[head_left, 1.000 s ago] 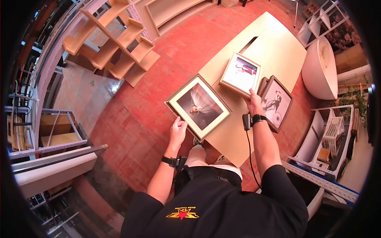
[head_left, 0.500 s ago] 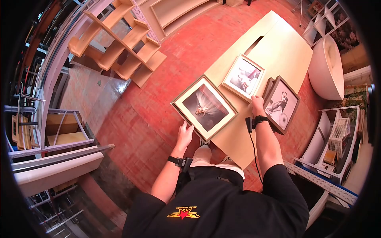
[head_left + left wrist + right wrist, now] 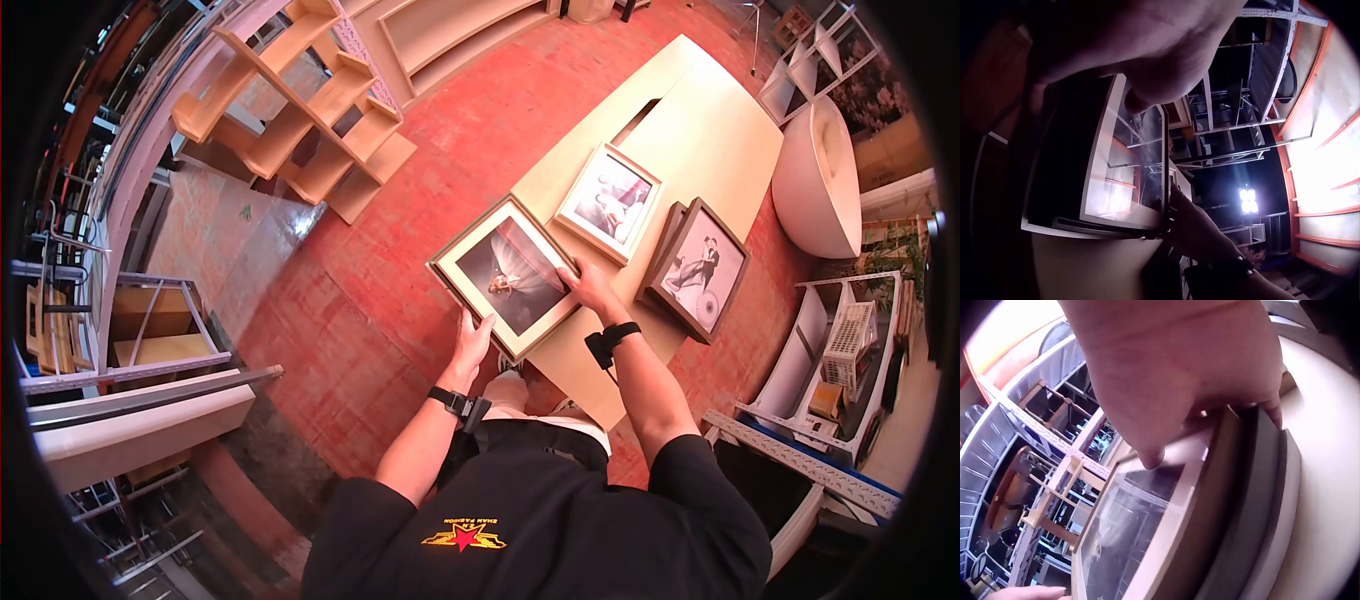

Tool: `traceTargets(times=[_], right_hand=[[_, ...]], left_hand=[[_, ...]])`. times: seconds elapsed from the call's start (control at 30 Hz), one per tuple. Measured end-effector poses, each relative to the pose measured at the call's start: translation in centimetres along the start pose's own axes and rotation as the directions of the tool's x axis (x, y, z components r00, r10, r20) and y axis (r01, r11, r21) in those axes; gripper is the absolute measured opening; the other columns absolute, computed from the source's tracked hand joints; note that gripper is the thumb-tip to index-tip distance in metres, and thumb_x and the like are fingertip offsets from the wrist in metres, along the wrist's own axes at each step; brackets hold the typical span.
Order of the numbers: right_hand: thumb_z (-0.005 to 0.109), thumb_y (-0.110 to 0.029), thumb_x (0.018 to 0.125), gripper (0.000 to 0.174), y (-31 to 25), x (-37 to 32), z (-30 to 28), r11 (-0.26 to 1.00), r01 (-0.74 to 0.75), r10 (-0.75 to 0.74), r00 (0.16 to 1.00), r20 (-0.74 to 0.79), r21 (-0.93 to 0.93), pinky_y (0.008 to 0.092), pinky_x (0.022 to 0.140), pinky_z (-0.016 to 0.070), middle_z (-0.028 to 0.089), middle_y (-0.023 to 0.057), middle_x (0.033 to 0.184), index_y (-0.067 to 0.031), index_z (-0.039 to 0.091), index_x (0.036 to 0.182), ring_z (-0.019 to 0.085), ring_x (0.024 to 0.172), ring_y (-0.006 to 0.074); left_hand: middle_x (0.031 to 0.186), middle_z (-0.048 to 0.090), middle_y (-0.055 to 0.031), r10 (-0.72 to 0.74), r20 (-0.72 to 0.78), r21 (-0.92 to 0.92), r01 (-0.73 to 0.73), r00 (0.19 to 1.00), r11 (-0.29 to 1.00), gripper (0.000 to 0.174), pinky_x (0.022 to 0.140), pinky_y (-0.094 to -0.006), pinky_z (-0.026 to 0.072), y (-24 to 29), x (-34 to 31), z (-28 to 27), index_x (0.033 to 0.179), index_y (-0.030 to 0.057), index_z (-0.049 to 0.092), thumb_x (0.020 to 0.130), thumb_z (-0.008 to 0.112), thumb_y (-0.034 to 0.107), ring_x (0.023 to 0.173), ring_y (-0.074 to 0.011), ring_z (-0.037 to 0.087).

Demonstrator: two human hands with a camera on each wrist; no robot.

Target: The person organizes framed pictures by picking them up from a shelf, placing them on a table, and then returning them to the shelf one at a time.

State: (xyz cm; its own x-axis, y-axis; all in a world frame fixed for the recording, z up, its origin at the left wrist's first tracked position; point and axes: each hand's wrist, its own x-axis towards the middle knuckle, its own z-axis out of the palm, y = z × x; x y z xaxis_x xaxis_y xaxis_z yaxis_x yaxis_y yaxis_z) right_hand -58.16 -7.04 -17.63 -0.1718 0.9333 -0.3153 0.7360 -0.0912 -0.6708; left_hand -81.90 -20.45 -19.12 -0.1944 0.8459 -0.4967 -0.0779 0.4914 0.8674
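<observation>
A large cream-matted picture frame [image 3: 480,255] overhangs the near left edge of the wooden table [image 3: 690,120]. The left hand [image 3: 470,348] grips its lower left edge, thumb on top. At its right side the right hand [image 3: 592,288] holds the edge, thumb over the glass and fingers down the side, also seen in the right wrist view, where the hand [image 3: 1191,375] spans stacked frame edges [image 3: 1235,519]. A smaller light frame [image 3: 632,183] lies on the table beyond. To the right, a dark frame [image 3: 738,262] rests tilted on another frame.
Wooden shelving [image 3: 300,110] stands at the back left. A white tub-shaped object [image 3: 815,180] is beyond the table's right side, with a white rack [image 3: 800,340] holding a basket nearer. Metal beams [image 3: 150,410] lie at the left, and red floor [image 3: 330,330] surrounds the table.
The right hand has let go of the smaller light frame, now flat on the table, and moved left to grip the large frame's right edge. The left hand remains at the large frame.
</observation>
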Motion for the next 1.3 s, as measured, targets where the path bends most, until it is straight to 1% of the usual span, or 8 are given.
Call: traceTargets(times=[0.2,0.47,0.57,0.8,0.87,1.07,1.13,1.3], right_hand=[[0.058,-0.038,0.089,0.044,-0.3,-1.0,-1.7,0.999,0.022,-0.022,1.0,0.015,0.023,0.0425,0.079,0.0467,0.064,0.0257,0.091,0.0044,0.062,0.099,0.062,0.086,0.0377],[0.057,-0.027,0.094,0.036,1.4,-5.2,-1.6,0.917,-0.083,0.061,0.996,0.068,0.391,0.031,0.065,0.0486,0.066,0.0105,0.085,0.007,0.061,0.104,0.061,0.076,0.015],[0.061,-0.021,0.091,0.041,1.3,-7.1,-2.9,0.49,-0.273,0.153,0.962,0.227,0.828,0.0257,0.068,0.0513,0.063,0.0086,0.1,0.0042,0.05,0.121,0.062,0.079,0.0142],[0.064,-0.013,0.086,0.04,1.0,-10.1,-3.4,0.378,-0.3,0.089,0.953,0.289,0.876,0.0247,0.062,0.0498,0.057,0.0029,0.087,0.0018,0.047,0.119,0.058,0.07,0.0111],[0.066,-0.012,0.084,0.045,0.5,-11.0,-3.2,0.333,-0.285,0.112,0.958,0.262,0.899,0.0241,0.061,0.0491,0.057,0.0024,0.086,0.001,0.045,0.121,0.057,0.069,0.0105],[0.066,-0.007,0.082,0.04,1.0,-13.9,-3.9,0.455,-0.194,0.121,0.98,0.155,0.869,0.0243,0.065,0.051,0.06,0.0038,0.091,-0.0005,0.049,0.117,0.06,0.076,0.0104],[0.065,-0.007,0.082,0.04,2.4,-15.1,-4.2,0.447,-0.198,0.147,0.978,0.147,0.872,0.0247,0.066,0.0513,0.06,0.0045,0.093,-0.0002,0.048,0.117,0.06,0.077,0.0108],[0.063,-0.007,0.082,0.04,3.2,-19.3,-5.3,0.384,-0.21,0.291,0.952,0.098,0.899,0.0258,0.069,0.0524,0.058,0.006,0.096,0.0008,0.048,0.118,0.06,0.079,0.0128]], left_hand=[[0.147,0.032,-0.0208,0.025,-0.047,-0.044,-0.027,0.999,0.999,0.078,0.11,-0.034,0.0264,2.2,-0.8,0.5,0.147,-0.0075,0.014,0.091,0.058,0.023,0.133,-0.0253,0.035],[0.144,0.035,-0.0187,0.257,-0.005,-0.093,-0.256,0.966,0.962,0.081,0.105,-0.032,0.0353,4.1,-0.1,1.6,0.149,-0.0043,0.006,0.088,0.058,0.007,0.129,-0.0233,0.04],[0.143,0.036,-0.021,0.274,0.005,-0.013,-0.273,0.962,0.962,0.079,0.105,-0.0319,0.0359,5.1,-0.9,1.6,0.148,-0.0058,0.011,0.087,0.06,0.007,0.128,-0.0241,0.042],[0.145,0.034,-0.0213,0.294,0.099,-0.061,-0.29,0.951,0.955,0.075,0.109,-0.0326,0.0294,6.0,-3.2,0.4,0.146,-0.0079,0.016,0.088,0.061,0.008,0.134,-0.0239,0.034],[0.143,0.037,-0.0184,0.184,0.127,-0.268,-0.145,0.975,0.953,0.069,0.109,-0.0325,0.0296,5.2,-3.2,-0.4,0.146,-0.0078,0.017,0.094,0.056,0.016,0.132,-0.0223,0.035],[0.141,0.039,-0.0153,-0.242,-0.115,-0.27,0.204,0.963,0.941,0.078,0.095,-0.0433,0.0426,1.5,-0.2,-4.0,0.146,0.0002,0.02,0.093,0.057,0.043,0.115,-0.0275,0.048],[0.126,0.05,-0.009,-0.344,-0.061,-0.267,0.317,0.937,0.91,0.074,0.089,-0.0374,0.0449,0.7,0.4,-3.6,0.144,0.004,0.027,0.091,0.059,0.044,0.106,-0.0187,0.05],[0.117,0.056,-0.0097,-0.363,0.028,-0.341,0.35,0.932,0.872,0.056,0.084,-0.0399,0.0478,-0.3,1.4,-0.9,0.131,0.0006,0.041,0.091,0.063,0.032,0.101,-0.0211,0.056]])
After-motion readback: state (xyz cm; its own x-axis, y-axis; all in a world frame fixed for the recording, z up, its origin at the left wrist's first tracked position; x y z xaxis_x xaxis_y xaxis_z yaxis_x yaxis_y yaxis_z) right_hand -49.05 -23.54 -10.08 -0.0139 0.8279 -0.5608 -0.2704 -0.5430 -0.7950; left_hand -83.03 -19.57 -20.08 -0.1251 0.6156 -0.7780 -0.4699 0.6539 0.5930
